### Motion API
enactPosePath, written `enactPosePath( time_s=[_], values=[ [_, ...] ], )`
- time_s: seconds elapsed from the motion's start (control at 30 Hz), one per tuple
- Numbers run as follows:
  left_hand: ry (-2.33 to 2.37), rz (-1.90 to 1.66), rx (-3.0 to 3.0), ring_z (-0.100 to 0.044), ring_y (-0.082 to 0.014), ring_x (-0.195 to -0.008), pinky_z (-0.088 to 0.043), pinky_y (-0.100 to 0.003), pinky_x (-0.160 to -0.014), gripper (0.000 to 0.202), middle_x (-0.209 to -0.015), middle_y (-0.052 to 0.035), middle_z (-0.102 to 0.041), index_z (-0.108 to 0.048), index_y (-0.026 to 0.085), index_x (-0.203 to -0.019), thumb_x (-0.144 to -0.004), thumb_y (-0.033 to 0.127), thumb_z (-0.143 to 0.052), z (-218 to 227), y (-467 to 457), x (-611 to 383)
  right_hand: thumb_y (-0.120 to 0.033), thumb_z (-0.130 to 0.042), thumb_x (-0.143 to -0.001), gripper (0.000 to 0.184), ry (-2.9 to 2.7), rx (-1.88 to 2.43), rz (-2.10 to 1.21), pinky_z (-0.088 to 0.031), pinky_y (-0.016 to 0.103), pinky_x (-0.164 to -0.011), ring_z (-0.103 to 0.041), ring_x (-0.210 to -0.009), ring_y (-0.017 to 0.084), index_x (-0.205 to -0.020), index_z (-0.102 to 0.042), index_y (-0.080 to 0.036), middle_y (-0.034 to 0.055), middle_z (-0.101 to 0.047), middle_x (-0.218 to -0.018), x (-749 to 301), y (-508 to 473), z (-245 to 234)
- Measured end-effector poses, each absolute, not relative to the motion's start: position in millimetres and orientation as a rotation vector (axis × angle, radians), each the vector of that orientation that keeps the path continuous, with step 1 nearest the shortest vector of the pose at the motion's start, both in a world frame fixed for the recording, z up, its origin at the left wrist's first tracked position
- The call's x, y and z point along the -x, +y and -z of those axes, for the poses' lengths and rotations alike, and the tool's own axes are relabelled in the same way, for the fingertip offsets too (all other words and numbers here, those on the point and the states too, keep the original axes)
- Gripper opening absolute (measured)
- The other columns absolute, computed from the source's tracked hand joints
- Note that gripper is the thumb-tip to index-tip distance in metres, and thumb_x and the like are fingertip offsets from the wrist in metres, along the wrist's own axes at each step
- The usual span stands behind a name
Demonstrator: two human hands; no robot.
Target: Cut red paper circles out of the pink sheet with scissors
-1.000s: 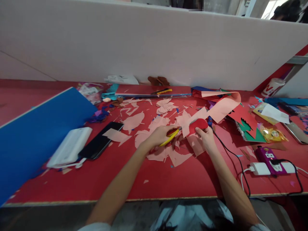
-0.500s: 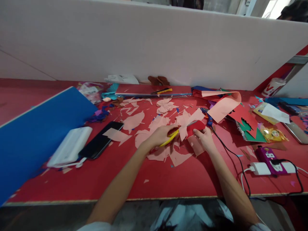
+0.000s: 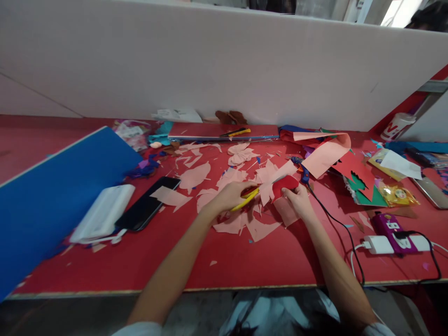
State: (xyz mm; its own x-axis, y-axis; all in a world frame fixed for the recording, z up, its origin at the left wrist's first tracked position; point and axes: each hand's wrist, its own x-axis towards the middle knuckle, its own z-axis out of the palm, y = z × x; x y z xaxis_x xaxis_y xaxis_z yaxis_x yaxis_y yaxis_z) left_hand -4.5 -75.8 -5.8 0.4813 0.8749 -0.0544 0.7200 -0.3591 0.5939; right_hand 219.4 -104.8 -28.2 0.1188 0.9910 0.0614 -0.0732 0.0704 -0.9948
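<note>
Person's left hand (image 3: 234, 196) is wrapped round the yellow handles of the scissors (image 3: 245, 200), fingers curled in; how wide the blades stand, can't tell. Right hand (image 3: 297, 199) pinches the lower right rim of the red piece (image 3: 286, 185), thumb on top, little gap. Red piece is held above the desk (image 3: 259, 268), right of middle, well in from the near edge, blades at its upper left side. Piece looks thin, light, bendy, rounded outline; should flex easily and crease or tear if squeezed hard. Paper, felt or foam, can't tell. Best hold probably a flat pinch at the rim away from the blades. Scissors look rigid, likely light, smooth plastic handles; take by the loops. Pink scraps (image 3: 257, 228), matt, thin, jagged or petal-shaped, lie under and around both hands. Curled pink strip (image 3: 327, 156), springy-looking, toward the far right corner. Blue board (image 3: 66, 196), flat and stiff-looking, along the left edge; glossy black phone (image 3: 147, 205) and smooth white slab (image 3: 103, 212) just beside it.
</note>
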Motion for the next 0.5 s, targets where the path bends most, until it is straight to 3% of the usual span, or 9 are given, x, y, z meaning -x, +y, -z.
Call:
enactPosePath(
  time_s=[0.23, 0.5],
  values=[
    [1.336, -0.393, -2.243, -0.061, -0.0225, -0.104, -0.046, -0.030, -0.086, 0.048, -0.119, -0.0083, -0.065, -0.058, 0.021, -0.122, -0.077, 0.031, -0.048, 2.9, -76.2, 4.9, -0.030, -0.058, -0.062, 0.015, -1.168, 1.163, -1.149, -0.048, 0.029, -0.067, -0.060, -0.069, 0.018, -0.071, -0.061, -0.018, 0.0017, -0.067, -0.072, -218.4, -107.2, 27.1],
    [1.308, -0.371, -2.238, -0.063, -0.0223, -0.095, -0.047, -0.029, -0.079, 0.043, -0.110, -0.0085, -0.067, -0.059, 0.019, -0.117, -0.081, 0.038, -0.046, -8.2, -83.1, -1.3, -0.026, -0.055, -0.065, 0.009, -1.327, 1.186, -1.110, -0.047, 0.028, -0.064, -0.058, -0.072, 0.018, -0.067, -0.059, -0.018, 0.0006, -0.062, -0.064, -218.8, -108.7, 31.5]
  ],
)
